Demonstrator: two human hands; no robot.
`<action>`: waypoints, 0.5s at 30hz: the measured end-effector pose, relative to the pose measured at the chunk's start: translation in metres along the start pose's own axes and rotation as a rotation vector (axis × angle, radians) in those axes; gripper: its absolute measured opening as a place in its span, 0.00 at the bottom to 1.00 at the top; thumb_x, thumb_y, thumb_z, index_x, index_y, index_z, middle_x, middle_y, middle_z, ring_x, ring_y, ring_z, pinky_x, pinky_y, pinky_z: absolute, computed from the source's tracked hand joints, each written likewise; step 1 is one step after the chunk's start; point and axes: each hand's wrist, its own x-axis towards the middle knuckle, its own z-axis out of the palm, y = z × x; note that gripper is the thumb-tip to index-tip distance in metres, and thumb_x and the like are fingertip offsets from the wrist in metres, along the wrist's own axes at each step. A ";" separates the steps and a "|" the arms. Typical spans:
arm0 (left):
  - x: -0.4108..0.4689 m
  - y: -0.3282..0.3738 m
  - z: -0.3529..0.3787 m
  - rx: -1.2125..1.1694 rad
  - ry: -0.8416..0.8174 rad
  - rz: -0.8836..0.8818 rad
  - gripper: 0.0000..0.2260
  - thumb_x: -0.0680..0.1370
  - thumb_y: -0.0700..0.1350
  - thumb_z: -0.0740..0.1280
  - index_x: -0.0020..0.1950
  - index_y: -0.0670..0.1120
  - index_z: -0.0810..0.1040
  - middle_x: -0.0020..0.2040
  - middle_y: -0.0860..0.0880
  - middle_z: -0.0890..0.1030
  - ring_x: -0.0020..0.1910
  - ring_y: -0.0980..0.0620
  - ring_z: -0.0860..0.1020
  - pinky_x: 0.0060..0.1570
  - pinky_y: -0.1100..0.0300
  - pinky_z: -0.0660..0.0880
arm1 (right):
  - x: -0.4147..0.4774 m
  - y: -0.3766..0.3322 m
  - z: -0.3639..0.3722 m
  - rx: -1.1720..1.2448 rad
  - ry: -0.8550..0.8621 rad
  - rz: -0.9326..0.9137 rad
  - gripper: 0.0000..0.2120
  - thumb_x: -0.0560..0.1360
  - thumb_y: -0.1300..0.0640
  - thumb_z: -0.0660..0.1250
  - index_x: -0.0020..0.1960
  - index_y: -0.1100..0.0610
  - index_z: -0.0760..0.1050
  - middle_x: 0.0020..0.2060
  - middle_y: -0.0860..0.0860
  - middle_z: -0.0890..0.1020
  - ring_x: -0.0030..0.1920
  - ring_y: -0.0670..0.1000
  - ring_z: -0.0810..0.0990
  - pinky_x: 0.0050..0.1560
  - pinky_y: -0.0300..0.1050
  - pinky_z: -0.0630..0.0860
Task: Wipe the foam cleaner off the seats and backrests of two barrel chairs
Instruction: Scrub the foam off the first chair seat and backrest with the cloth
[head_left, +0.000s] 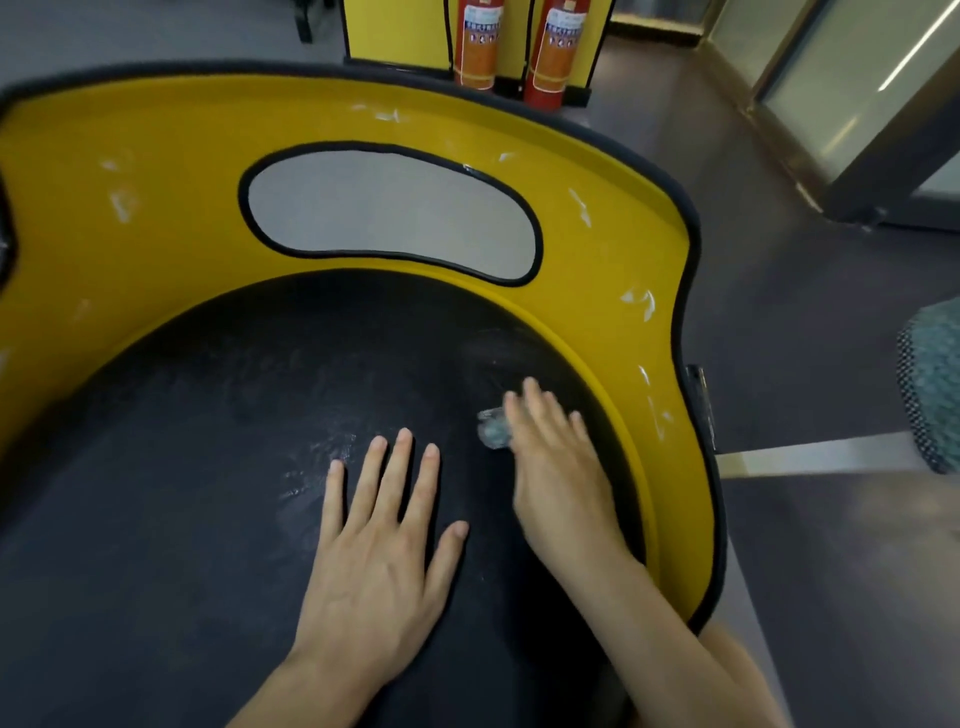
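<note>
Left hand (379, 561) lay flat, fingers spread, on the black seat (182, 467); just right of it, the right hand (556, 467) pressed a small cloth (493, 431) under nearly straight fingers, near the foam-streaked yellow backrest (156, 171).

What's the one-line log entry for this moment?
phase: wiping seat | left hand: flat on black seat | right hand: pressing cloth on seat | yellow backrest: foam streaks present
</note>
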 end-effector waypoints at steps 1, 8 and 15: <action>0.000 0.001 0.000 -0.001 0.000 -0.001 0.31 0.84 0.62 0.49 0.82 0.46 0.60 0.82 0.44 0.58 0.82 0.45 0.53 0.78 0.39 0.52 | 0.004 0.006 -0.002 0.009 0.032 0.082 0.34 0.82 0.64 0.58 0.82 0.53 0.47 0.82 0.51 0.46 0.81 0.51 0.45 0.80 0.49 0.43; 0.001 0.000 0.001 0.016 0.023 -0.027 0.32 0.83 0.63 0.50 0.81 0.45 0.62 0.81 0.44 0.62 0.81 0.45 0.56 0.76 0.40 0.52 | 0.103 -0.037 0.010 0.099 0.154 0.191 0.30 0.79 0.62 0.64 0.79 0.57 0.59 0.80 0.55 0.59 0.79 0.55 0.55 0.79 0.53 0.53; 0.000 -0.002 0.004 0.026 0.037 -0.033 0.33 0.83 0.63 0.50 0.80 0.42 0.64 0.81 0.44 0.62 0.81 0.45 0.58 0.75 0.39 0.54 | 0.063 -0.042 0.020 0.035 0.024 -0.248 0.34 0.80 0.63 0.63 0.82 0.53 0.52 0.82 0.51 0.53 0.81 0.51 0.51 0.78 0.49 0.43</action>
